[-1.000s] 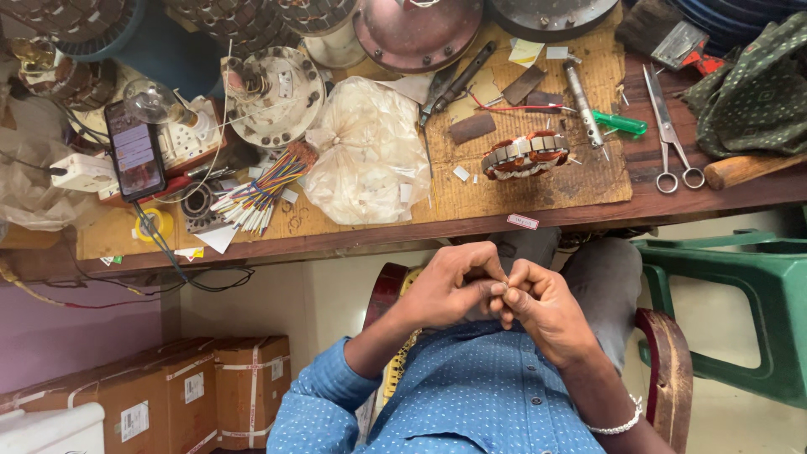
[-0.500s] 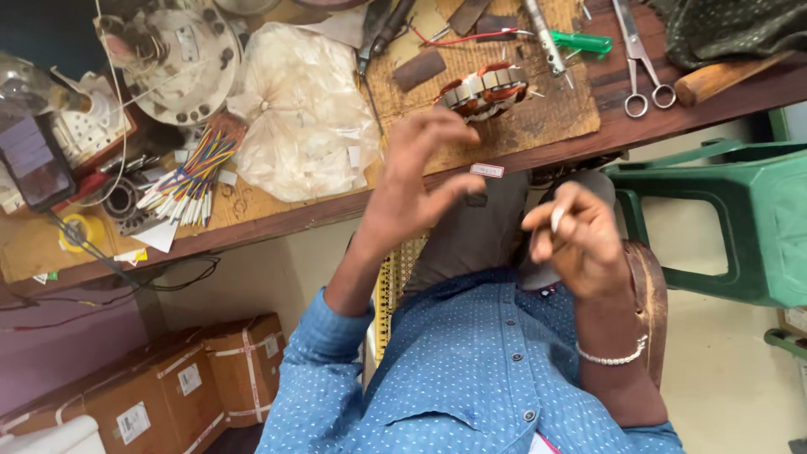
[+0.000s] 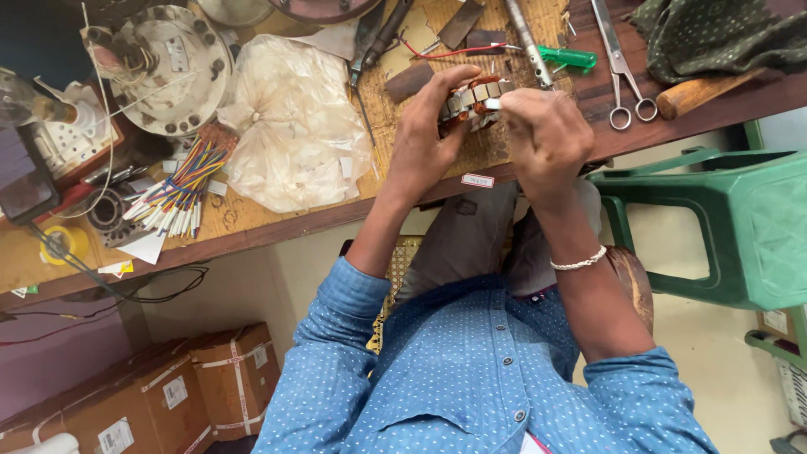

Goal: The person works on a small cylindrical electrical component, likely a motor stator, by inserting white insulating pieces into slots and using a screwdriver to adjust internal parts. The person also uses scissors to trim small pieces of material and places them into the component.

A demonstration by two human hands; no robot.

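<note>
Both hands have come up from the lap, and now the left hand (image 3: 420, 139) and right hand (image 3: 542, 134) have their fingers clamped on the round copper-wound metal motor coil (image 3: 475, 97) over the wooden counter (image 3: 277, 223).

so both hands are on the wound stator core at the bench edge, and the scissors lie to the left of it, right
Not quite. Both hands, left hand and right hand, do hold the stator core, but the head view shows the scissors lying to its right, beside the green screwdriver.

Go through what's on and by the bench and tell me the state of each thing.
Motor winding core: held over the bench by both hands.
Left hand: gripping the core.
Right hand: gripping the core.
Scissors: lying closed.
Green screwdriver: lying flat.
Plastic bag: crumpled.
Green stool: upright.
</note>
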